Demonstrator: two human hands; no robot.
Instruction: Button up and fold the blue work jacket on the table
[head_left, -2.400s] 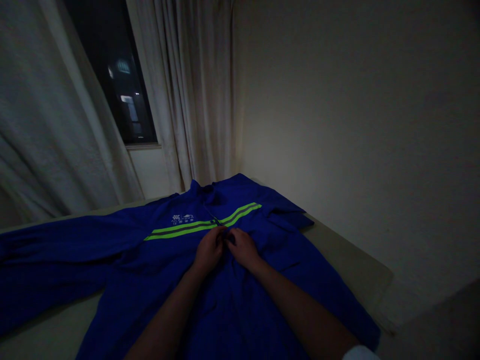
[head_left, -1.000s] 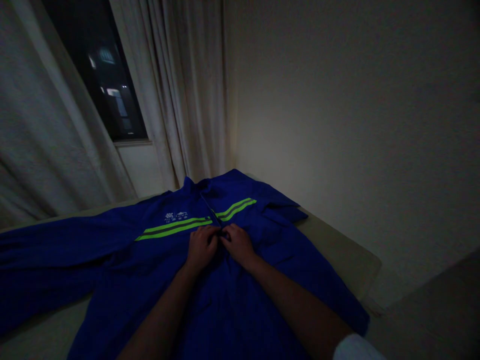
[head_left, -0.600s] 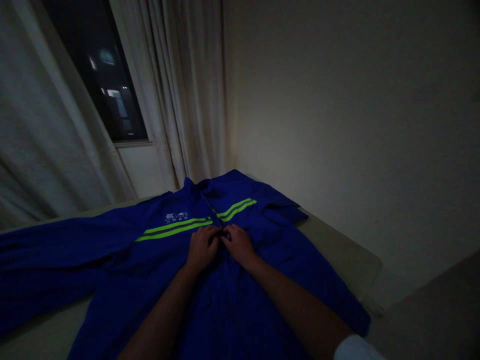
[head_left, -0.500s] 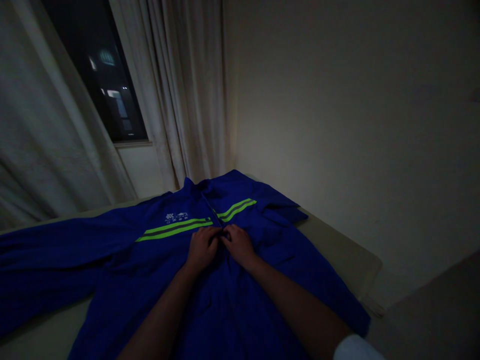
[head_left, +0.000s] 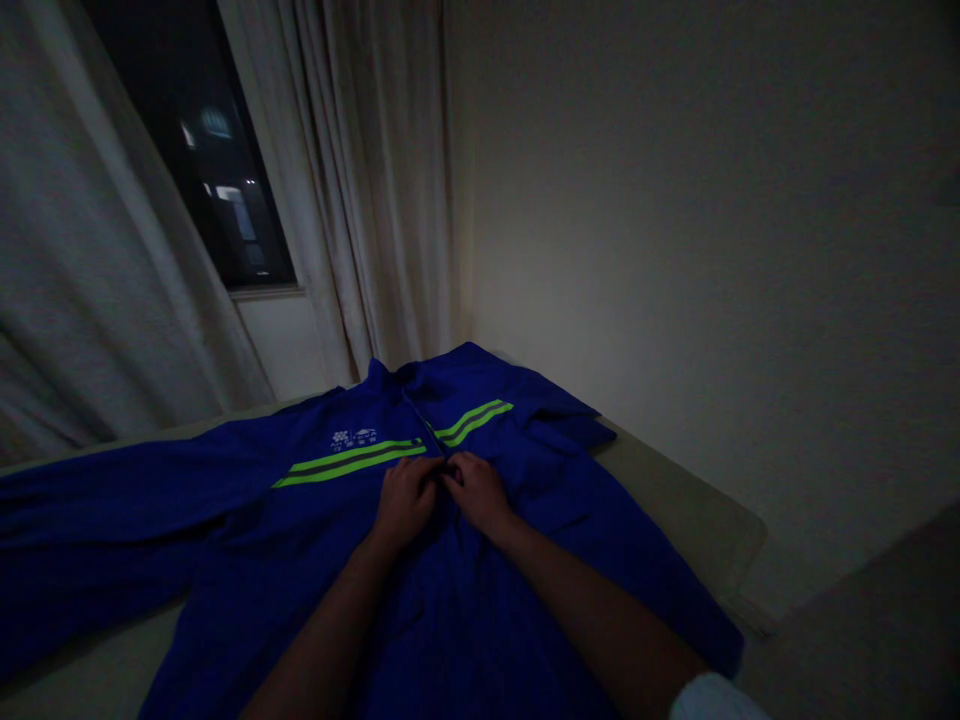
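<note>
A royal-blue work jacket [head_left: 247,540] lies spread flat on a table, collar away from me, with lime-green reflective stripes [head_left: 349,462] across its chest and a white printed logo [head_left: 352,438] above them. A dark zip line [head_left: 424,428] runs down from the collar. My left hand [head_left: 406,503] and my right hand [head_left: 478,494] meet on the jacket's front just below the stripes, fingers curled in at the closure. The fingers hide whatever they pinch there, most likely the zip or its edges.
The table's beige top [head_left: 675,505] shows past the jacket on the right, with a wall [head_left: 675,220] behind it. Pale curtains [head_left: 375,180] and a dark night window [head_left: 202,150] stand at the back left. One jacket sleeve [head_left: 90,490] stretches off the left side.
The whole view has shifted slightly as my head moved. Both hands stay together at the same place on the jacket's front, and the jacket has not visibly moved.
</note>
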